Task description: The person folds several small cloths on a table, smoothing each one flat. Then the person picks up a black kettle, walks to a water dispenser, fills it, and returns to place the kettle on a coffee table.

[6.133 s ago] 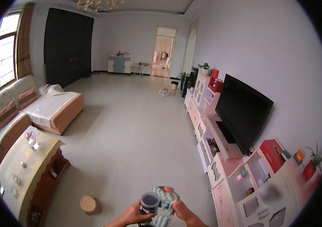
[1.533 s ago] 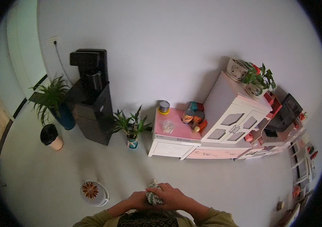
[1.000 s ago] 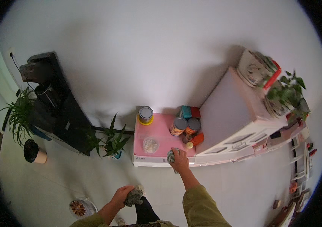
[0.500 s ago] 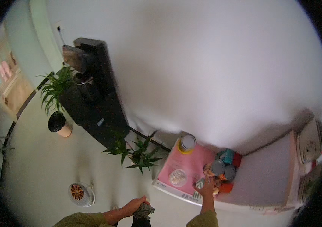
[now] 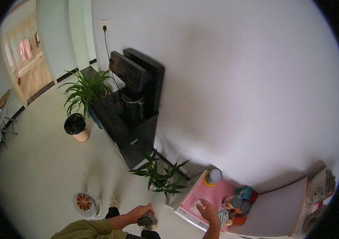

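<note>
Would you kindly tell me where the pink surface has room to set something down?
The pink surface is bare between the yellow-ringed tin, the two cans and the right hand. Around the cans it is crowded: boxes behind, striped fabric in front.

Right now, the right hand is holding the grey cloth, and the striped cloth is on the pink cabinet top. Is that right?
Not quite: the head view shows the grey cloth in the left hand. The striped cloth is indeed on the pink cabinet top.
</note>
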The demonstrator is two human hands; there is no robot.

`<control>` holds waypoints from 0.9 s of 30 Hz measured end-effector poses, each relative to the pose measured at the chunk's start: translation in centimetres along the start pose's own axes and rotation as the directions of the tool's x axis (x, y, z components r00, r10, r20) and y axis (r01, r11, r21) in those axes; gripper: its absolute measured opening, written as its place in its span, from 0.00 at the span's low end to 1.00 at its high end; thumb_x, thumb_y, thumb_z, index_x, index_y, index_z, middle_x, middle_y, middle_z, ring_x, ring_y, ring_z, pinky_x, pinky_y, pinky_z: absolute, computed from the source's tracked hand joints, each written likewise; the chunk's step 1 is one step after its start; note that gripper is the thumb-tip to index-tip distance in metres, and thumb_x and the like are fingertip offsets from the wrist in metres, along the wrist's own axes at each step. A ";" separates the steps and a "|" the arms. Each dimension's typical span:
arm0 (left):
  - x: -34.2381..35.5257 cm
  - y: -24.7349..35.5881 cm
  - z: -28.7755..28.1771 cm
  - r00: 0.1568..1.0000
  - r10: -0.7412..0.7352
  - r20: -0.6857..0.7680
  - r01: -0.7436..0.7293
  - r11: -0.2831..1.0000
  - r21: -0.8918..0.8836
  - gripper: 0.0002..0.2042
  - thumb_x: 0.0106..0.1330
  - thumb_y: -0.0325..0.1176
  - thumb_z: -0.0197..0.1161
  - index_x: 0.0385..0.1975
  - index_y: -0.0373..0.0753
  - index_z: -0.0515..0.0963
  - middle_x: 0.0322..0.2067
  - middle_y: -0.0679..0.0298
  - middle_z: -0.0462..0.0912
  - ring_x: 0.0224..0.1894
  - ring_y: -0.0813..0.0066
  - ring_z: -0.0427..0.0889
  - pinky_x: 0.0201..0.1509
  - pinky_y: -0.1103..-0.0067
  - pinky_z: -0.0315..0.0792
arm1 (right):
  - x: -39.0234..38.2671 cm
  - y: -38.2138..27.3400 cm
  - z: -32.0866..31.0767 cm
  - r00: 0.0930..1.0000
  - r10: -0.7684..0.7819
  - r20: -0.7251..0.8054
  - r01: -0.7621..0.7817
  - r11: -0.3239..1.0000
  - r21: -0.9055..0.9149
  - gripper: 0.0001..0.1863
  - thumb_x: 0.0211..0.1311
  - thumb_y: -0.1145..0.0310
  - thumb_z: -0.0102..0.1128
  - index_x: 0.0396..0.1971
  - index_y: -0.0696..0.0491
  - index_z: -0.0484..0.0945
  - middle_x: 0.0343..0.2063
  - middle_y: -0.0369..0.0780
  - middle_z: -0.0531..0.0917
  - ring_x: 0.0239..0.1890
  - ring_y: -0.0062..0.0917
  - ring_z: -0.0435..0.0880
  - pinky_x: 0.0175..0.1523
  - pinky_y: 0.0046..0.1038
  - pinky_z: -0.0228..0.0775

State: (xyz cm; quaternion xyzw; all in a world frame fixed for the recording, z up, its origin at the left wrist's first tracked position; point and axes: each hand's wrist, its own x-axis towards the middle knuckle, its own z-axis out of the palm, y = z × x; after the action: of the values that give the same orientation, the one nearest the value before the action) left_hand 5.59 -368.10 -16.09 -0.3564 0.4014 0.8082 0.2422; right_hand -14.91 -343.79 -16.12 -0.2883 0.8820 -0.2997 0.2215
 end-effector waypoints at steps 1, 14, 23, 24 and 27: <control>-0.3 0.6 -1.7 0.999 0.033 -0.008 -0.033 0.999 0.001 0.26 0.62 0.54 0.39 0.27 0.36 0.75 0.21 0.63 0.74 0.23 0.73 0.73 0.30 0.74 0.70 | 0.5 -2.7 0.5 1.000 -0.001 0.022 0.001 1.000 0.008 0.21 0.53 0.60 0.53 0.44 0.58 0.69 0.41 0.48 0.75 0.44 0.37 0.73 0.47 0.32 0.65; -8.2 12.4 -24.5 0.984 0.173 -0.051 -0.179 0.970 -0.167 0.15 0.60 0.41 0.50 0.27 0.33 0.73 0.24 0.58 0.76 0.24 0.69 0.76 0.28 0.73 0.73 | 11.7 -31.2 12.8 0.928 -0.126 0.352 -0.036 0.906 0.421 0.24 0.58 0.60 0.49 0.51 0.58 0.63 0.48 0.42 0.70 0.48 0.26 0.70 0.51 0.27 0.62; -7.0 24.5 -32.1 0.952 0.294 -0.083 -0.299 0.842 -0.449 0.11 0.58 0.36 0.53 0.28 0.33 0.73 0.27 0.57 0.76 0.28 0.66 0.77 0.31 0.70 0.74 | 26.7 -42.1 17.8 0.991 -0.050 0.124 -0.082 0.504 0.860 0.26 0.59 0.56 0.46 0.54 0.55 0.60 0.52 0.41 0.66 0.54 0.28 0.64 0.53 0.33 0.58; -7.0 25.8 -32.8 0.950 0.305 -0.065 -0.302 0.851 -0.429 0.11 0.58 0.36 0.52 0.28 0.33 0.73 0.28 0.57 0.76 0.29 0.66 0.77 0.32 0.70 0.74 | 28.9 -42.4 18.3 0.991 -0.017 0.130 -0.111 0.421 0.900 0.26 0.59 0.56 0.47 0.54 0.54 0.60 0.52 0.41 0.66 0.54 0.29 0.64 0.53 0.33 0.58; -6.4 30.6 -34.2 0.952 0.301 -0.060 -0.300 0.873 -0.384 0.11 0.59 0.36 0.52 0.32 0.33 0.73 0.33 0.56 0.75 0.32 0.64 0.76 0.35 0.68 0.74 | 33.5 -42.7 19.6 0.993 0.105 0.049 -0.080 0.314 0.946 0.28 0.59 0.55 0.47 0.56 0.51 0.56 0.55 0.39 0.61 0.55 0.27 0.61 0.53 0.33 0.57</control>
State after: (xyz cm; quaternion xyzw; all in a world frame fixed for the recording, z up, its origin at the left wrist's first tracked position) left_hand 1.91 -414.05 -11.11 -0.3298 0.2836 0.8996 0.0386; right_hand -12.47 -400.99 -9.53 -0.0510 0.5589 -0.7475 0.3553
